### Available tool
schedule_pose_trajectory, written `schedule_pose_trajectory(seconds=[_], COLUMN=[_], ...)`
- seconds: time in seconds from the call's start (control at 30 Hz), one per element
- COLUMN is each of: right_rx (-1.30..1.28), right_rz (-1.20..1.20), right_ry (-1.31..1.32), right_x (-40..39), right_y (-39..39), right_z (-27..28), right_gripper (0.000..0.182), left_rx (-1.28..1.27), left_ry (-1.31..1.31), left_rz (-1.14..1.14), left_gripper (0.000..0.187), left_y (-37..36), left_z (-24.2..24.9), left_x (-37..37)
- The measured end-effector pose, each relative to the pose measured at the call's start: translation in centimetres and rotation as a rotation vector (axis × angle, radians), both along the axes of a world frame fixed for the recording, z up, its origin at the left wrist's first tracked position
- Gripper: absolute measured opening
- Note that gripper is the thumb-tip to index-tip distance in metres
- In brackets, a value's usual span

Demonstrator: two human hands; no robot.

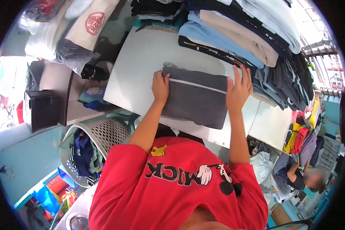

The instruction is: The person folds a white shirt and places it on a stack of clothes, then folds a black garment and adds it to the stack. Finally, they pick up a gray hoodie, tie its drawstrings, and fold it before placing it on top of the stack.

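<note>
A folded dark grey garment [197, 101] with a white stripe along its upper part lies on the white table in front of me. A thin grey loop, perhaps a drawstring, sticks out at its upper left corner. My left hand [161, 87] is closed on the garment's left edge, with the thumb over the top. At the right edge, my right hand [238, 90] lies with fingers stretched and spread, its thumb touching the cloth.
Tall stacks of folded clothes [226, 34] line the table's [136, 63] far side. A basket of clothes [107, 132] stands at lower left, near a black box [44, 109]. Bags [84, 30] hang at upper left. Another person [297, 176] is among clothes at right.
</note>
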State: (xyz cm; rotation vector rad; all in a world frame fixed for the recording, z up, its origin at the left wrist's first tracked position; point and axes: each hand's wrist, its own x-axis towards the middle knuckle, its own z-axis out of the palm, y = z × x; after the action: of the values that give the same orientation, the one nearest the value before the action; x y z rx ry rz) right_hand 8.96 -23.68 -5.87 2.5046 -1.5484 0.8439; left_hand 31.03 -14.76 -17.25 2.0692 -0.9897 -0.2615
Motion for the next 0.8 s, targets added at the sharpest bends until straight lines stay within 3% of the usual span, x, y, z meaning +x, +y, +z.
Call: schedule_pose_trajectory(seconds=[0.1,0.2,0.33,0.4,0.43,0.47,0.5,0.53,0.57,0.6,0.63,0.7,0.77,0.8], right_rx=[0.025,0.267,0.247,0.330,0.323,0.718,1.112,1.113,1.305,1.495,1.499,1.525,1.517,1.509], right_rz=[0.018,-0.038,0.021,0.014,0.024,-0.134,-0.302,-0.301,-0.261,-0.215,-0.211,-0.193,-0.179,-0.173], right_ry=[0.147,0.123,0.125,-0.188,-0.194,-0.556,-0.915,-0.911,-0.857,-0.792,-0.781,-0.775,-0.800,-0.818], right_x=[1.6,-0.8,-1.4,-2.1,-3.0,-4.2,-5.0,-6.0,-6.6,-6.9,-7.2,-7.5,-7.4,-7.1], right_y=[4.6,5.1,3.9,3.7,3.4,3.2,3.1,2.9,2.7,2.2,1.9,1.4,1.2,1.1], right_z=[-0.5,-9.2,-9.7,-10.6,-11.2,-11.8,-11.6,-11.5,-10.0,-9.1,-9.1,-9.4,-9.9,-9.7], right_gripper=[0.043,0.048,0.053,0.066,0.066,0.073,0.080,0.080,0.085,0.089,0.089,0.091,0.091,0.089], left_rx=[-0.030,0.070,0.030,-0.086,-0.187,-0.253,-0.254,-0.210,-0.164,-0.273,-0.271,-0.089,-0.002,0.241], left_ry=[0.066,0.117,0.217,0.163,0.116,-0.063,-0.065,-0.175,-0.282,-0.343,-0.340,0.063,0.007,0.401], left_rz=[0.011,-0.024,-0.006,0.031,0.069,0.066,0.070,-0.049,-0.166,-0.238,-0.228,-0.391,-0.411,-0.387], left_gripper=[0.024,0.023,0.023,0.022,0.022,0.023,0.023,0.023,0.023,0.016,0.016,0.013,0.020,0.021], left_y=[0.1,0.2,0.0,0.0,0.0,-0.1,0.1,0.5,0.8,1.0,1.7,3.2,4.2,4.4], left_z=[-0.3,-1.0,-1.2,-0.6,-0.4,-0.8,-0.5,-0.3,0.1,1.6,3.2,6.2,6.0,6.3], left_x=[0.1,0.5,0.6,0.2,0.2,0.6,0.6,0.5,0.2,-0.1,-0.6,-1.4,-0.7,-0.2])
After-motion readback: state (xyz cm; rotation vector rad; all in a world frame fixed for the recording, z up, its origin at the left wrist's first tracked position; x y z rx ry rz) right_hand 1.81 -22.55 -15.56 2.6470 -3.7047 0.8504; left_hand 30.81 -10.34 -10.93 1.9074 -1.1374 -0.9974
